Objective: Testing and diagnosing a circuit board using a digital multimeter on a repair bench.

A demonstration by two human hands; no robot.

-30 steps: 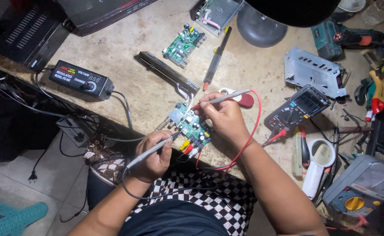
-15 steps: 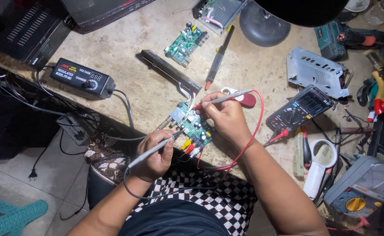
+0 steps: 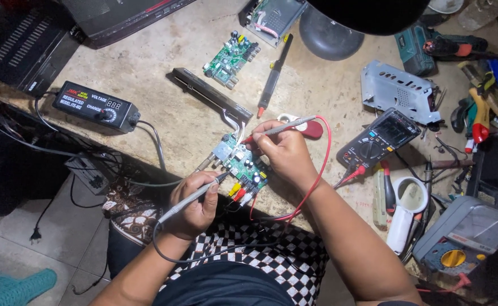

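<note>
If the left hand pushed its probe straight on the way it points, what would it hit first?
The left hand aims its black probe up and to the right; the tip is already at the green circuit board, so it would meet that first, though exact contact is hard to judge.

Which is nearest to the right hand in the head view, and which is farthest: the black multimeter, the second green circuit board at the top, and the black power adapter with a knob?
From the right hand:
1. Black multimeter, just to its right on the bench.
2. Second green circuit board, up and to the left.
3. Black power adapter with a knob, far left near the bench edge.
</note>
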